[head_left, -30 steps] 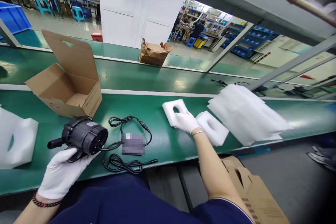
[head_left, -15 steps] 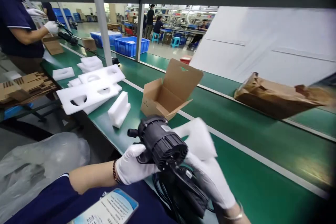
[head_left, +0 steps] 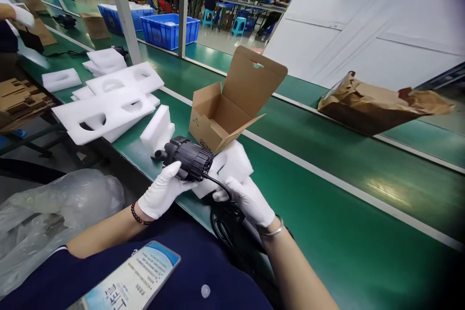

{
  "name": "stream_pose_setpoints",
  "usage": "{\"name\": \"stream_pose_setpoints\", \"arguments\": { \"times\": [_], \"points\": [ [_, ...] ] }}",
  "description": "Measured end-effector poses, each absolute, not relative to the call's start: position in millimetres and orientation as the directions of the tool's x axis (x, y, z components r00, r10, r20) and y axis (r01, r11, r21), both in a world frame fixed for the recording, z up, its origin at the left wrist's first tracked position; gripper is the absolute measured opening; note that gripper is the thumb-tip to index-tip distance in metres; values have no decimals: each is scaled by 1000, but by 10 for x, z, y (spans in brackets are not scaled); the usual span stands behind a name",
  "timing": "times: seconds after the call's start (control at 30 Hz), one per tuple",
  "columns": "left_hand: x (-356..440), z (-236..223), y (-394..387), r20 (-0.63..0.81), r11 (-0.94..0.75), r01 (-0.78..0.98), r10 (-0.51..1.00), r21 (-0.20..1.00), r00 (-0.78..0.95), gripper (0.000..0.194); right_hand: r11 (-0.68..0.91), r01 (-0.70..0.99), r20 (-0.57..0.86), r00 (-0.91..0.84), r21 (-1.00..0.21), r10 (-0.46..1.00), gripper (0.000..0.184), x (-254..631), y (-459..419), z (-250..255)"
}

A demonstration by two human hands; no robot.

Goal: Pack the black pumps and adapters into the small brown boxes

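Note:
My gloved left hand grips a black pump from below, its outlet pointing left. A black cable runs from the pump's right end to my gloved right hand, whose fingers are closed around it. Just beyond that hand rests a white foam piece, partly hidden by the pump and fingers. More coiled cable hangs below, beside a dark block mostly covered by my right wrist. Behind the pump stands an open cardboard box, lid raised. An upright foam block is left of it.
White foam sheets lie stacked on the green conveyor, overhanging its near edge. A crumpled brown paper bag sits far right. Blue bins stand behind metal posts. A co-worker's gloved hand shows far left. A clear plastic bag is lower left.
The pump has moved left and away from me in my left hand. My right hand has come to the cable near the pump. The view has tilted downward.

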State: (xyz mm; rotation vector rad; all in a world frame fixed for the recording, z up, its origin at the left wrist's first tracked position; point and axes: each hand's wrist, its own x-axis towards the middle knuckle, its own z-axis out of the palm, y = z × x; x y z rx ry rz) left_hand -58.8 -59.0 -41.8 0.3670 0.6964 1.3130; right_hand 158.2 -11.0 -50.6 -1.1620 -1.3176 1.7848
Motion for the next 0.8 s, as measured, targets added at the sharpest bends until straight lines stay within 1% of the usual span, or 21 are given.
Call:
{"name": "stream_pose_setpoints", "arguments": {
  "times": [0.07, 0.13, 0.2, 0.23, 0.27, 0.33, 0.4, 0.47, 0.53, 0.63, 0.73, 0.8],
  "points": [
    [-630, -392, -562, -313, 287, -755, 943, 589, 113, 49, -288, 69, -282, -513, -955, 811, 63, 1600, -104, -433],
    [-664, -359, -562, -319, 297, -752, 940, 589, 121, 50, -213, 50, -204, -568, -976, 797, 65, 1593, -108, -375],
    [-677, -337, -577, -285, 261, -728, 954, 633, 95, 53, -167, -50, -108, -574, -985, 812, 66, 1555, -135, -354],
    [-674, -344, -581, -263, 233, -708, 962, 666, 69, 55, -182, -115, -87, -563, -977, 822, 66, 1526, -156, -363],
    [-666, -368, -579, -242, 198, -682, 970, 704, 31, 57, -225, -177, -93, -550, -958, 830, 66, 1491, -178, -388],
    [-644, -479, -553, -214, 134, -599, 975, 789, -64, 64, -368, -264, -179, -541, -892, 822, 68, 1410, -214, -477],
    [-627, -657, -512, -188, 84, -503, 969, 860, -159, 72, -510, -275, -290, -569, -815, 769, 73, 1334, -222, -600],
    [-624, -848, -487, -184, 80, -422, 960, 903, -211, 79, -582, -255, -354, -588, -773, 728, 76, 1285, -202, -719],
    [-638, -990, -501, -225, 136, -370, 952, 919, -207, 79, -551, -247, -351, -553, -797, 756, 73, 1274, -173, -793],
    [-668, -1050, -595, -305, 258, -268, 940, 928, -151, 77, -486, -225, -351, -453, -845, 820, 66, 1287, -156, -782],
    [-654, -1013, -731, -289, 275, -106, 943, 956, -164, 86, -507, -168, -410, -404, -845, 818, 68, 1244, -193, -706],
    [-604, -1023, -811, -263, 264, -24, 942, 964, -209, 96, -476, -125, -397, -392, -870, 830, 74, 1182, -237, -688]
  ]
}}
